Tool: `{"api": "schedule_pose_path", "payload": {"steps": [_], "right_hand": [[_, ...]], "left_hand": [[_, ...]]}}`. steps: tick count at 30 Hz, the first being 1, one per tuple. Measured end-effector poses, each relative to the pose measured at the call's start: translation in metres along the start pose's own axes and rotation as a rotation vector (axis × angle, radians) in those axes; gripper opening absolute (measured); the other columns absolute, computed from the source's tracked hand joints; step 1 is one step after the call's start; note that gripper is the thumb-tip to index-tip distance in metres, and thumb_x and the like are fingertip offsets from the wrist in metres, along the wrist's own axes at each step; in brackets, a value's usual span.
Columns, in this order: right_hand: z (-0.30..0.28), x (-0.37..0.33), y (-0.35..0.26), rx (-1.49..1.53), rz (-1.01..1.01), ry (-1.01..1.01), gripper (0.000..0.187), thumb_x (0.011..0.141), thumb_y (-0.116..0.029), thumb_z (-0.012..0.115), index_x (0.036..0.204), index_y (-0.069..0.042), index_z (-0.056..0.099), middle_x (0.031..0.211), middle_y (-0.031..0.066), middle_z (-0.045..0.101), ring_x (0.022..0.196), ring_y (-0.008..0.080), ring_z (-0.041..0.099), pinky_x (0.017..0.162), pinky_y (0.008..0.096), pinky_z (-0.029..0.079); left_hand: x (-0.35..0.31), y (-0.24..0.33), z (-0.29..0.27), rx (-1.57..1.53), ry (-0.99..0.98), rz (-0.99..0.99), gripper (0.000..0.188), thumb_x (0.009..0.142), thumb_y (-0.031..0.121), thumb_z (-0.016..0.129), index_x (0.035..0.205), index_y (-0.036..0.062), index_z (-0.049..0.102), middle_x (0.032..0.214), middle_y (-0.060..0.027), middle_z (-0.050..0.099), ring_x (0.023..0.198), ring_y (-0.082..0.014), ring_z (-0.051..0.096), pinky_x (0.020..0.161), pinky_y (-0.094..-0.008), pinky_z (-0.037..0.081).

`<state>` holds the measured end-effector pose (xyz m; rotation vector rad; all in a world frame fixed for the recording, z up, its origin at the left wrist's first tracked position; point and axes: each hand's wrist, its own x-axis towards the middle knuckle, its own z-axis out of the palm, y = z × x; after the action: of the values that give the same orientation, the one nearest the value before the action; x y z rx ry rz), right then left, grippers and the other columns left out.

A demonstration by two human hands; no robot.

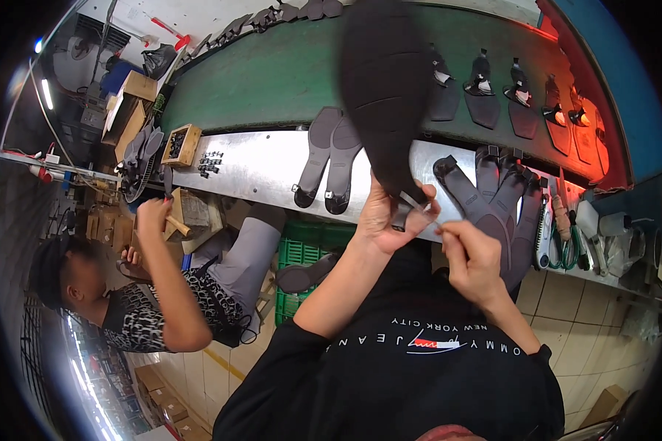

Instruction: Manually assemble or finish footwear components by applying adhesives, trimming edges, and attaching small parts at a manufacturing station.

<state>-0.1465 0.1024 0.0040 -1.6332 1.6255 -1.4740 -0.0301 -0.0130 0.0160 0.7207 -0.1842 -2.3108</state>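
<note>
My left hand (382, 220) is closed round the narrow end of a dark sandal sole (386, 88), which stands up with its broad end high over the bench. A small shiny piece shows by the gripped end. My right hand (472, 261) is beside it, with thumb and fingers pinched together; what they hold, if anything, is too small to make out. On the metal bench left of the held sole lies a pair of grey sandal soles (319, 158) with black bands and buckles. Several more grey soles (499, 195) are fanned out to the right.
Beyond the metal ledge (254, 165) runs a green conveyor belt (257, 81), carrying strapped soles toward a red-lit opening (574, 110). A wooden box (181, 145) and small black parts (210, 164) sit leftward. A seated co-worker (154, 301) has a wooden-handled tool (177, 225). Scissors (566, 246) hang at right.
</note>
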Motion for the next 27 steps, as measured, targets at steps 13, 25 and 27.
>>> {"api": "schedule_pose_path", "payload": {"steps": [13, 25, 27], "right_hand": [[0.015, -0.003, 0.001, -0.097, -0.013, -0.073, 0.004, 0.088, -0.004, 0.059, 0.088, -0.001, 0.056, 0.07, 0.0148, 0.058, 0.059, 0.0318, 0.059, 0.052, 0.0368, 0.045], [0.008, -0.009, 0.003, -0.031, -0.063, -0.218, 0.009, 0.084, -0.003, 0.062, 0.09, -0.003, 0.055, 0.071, 0.0141, 0.057, 0.062, 0.0336, 0.059, 0.053, 0.0396, 0.045], [0.007, -0.01, 0.004, -0.036, -0.08, -0.233, 0.009, 0.084, -0.002, 0.062, 0.09, -0.003, 0.055, 0.071, 0.0138, 0.057, 0.062, 0.0333, 0.059, 0.053, 0.0396, 0.045]], "left_hand": [[0.008, -0.004, -0.024, 0.09, -0.084, 0.089, 0.07, 0.082, 0.079, 0.036, 0.071, 0.0109, 0.052, 0.064, -0.0044, 0.056, 0.064, -0.0207, 0.059, 0.055, -0.0308, 0.048], [0.014, 0.004, -0.027, 0.372, 0.038, -0.075, 0.068, 0.079, 0.079, 0.041, 0.078, 0.0123, 0.052, 0.052, -0.0049, 0.049, 0.045, -0.0215, 0.057, 0.044, -0.0315, 0.046], [0.013, 0.004, -0.028, 0.379, 0.01, -0.101, 0.068, 0.079, 0.079, 0.04, 0.08, 0.0126, 0.053, 0.051, -0.0049, 0.049, 0.045, -0.0217, 0.057, 0.044, -0.0316, 0.046]]}}
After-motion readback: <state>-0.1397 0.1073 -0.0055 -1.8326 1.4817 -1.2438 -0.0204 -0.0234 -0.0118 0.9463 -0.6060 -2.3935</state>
